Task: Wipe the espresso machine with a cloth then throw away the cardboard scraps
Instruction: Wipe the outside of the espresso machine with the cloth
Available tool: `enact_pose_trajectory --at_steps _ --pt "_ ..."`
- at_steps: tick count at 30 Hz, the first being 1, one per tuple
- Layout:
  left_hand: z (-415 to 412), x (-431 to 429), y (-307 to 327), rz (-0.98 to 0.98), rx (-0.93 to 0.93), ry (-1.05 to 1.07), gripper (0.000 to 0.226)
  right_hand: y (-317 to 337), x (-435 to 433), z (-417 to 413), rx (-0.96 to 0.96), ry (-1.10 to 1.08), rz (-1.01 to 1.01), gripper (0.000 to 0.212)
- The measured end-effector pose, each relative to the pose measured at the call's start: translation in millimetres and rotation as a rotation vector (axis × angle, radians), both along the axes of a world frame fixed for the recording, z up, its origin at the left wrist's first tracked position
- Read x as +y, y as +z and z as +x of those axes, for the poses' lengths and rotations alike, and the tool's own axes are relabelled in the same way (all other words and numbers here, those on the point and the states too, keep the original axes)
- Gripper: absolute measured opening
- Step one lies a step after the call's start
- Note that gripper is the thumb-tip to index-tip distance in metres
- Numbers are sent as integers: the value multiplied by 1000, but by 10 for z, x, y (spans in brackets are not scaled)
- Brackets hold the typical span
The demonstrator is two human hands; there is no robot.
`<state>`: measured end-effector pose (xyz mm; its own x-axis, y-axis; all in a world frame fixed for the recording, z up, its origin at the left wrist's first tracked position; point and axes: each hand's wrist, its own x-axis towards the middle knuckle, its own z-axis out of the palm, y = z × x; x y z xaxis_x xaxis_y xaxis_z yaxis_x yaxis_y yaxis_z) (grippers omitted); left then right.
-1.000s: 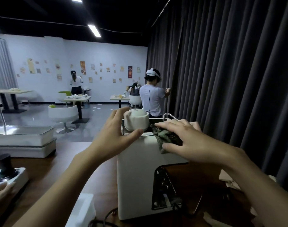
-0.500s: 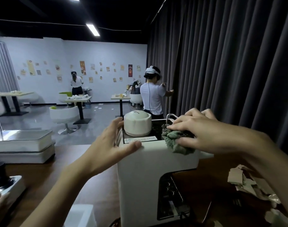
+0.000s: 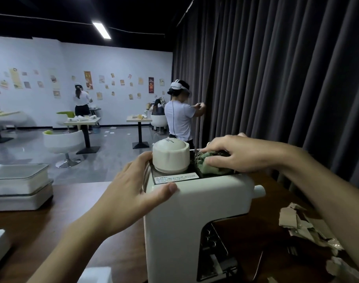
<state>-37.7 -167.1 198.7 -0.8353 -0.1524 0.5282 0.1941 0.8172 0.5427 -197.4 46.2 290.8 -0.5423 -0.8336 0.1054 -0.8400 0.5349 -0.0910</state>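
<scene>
The white espresso machine (image 3: pixel 174 221) stands on the brown worktop (image 3: pixel 52 221). The left grip (image 3: pixel 131 190) clasps its top left corner, thumb on the front edge, fingers behind, beside the round white cap (image 3: pixel 170 158). The right grip (image 3: pixel 241 154) pinches the green cloth (image 3: pixel 209 167) between thumb and curled fingers, on the machine's dark top, right of the cap. The cardboard scraps (image 3: pixel 297 223) lie on the worktop, right of the machine.

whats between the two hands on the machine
The white round cap on the machine, left hand beside it, right hand on the cloth; head view.
</scene>
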Motion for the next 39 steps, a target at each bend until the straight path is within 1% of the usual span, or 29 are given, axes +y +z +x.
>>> enact_pose_trajectory --at_steps 1,2,3,7,11,16,19,21,26,29,32,35,39 --pt "5 -6 -5 4 -1 -2 89 29 57 20 -50 3 44 48" --pt "8 -12 -13 12 -4 -2 86 26 107 12 -55 -7 83 55" --pt "11 -23 -24 23 -7 -2 82 -1 136 -21 -19 -11 105 56" --pt "10 -52 -74 57 6 -14 69 -163 7 -213 109 24 1 39" --pt "3 -64 -91 70 17 -39 68 -146 -250 -373 129 27 -41 25" --pt "-5 -75 -96 72 26 -45 65 -122 -462 -417 44 -18 -113 22" --pt "-5 -78 -99 69 17 -42 61 -113 -376 -365 25 1 -102 25" --pt "-8 -82 -100 67 9 -36 63 -80 -280 -288 15 22 -65 29" --pt "-27 -89 -116 69 16 -24 70 1 18 39 63 110 63 37" --pt "-27 -85 -120 66 16 -28 70 -6 173 200 45 122 64 42" --pt "-25 -80 -129 70 11 -34 70 -19 151 233 32 91 23 43" --pt "-28 -83 -138 83 19 -46 69 -3 18 135 77 55 34 39" --pt "-29 -81 -132 86 23 -54 72 -31 -273 -198 110 -76 41 40"
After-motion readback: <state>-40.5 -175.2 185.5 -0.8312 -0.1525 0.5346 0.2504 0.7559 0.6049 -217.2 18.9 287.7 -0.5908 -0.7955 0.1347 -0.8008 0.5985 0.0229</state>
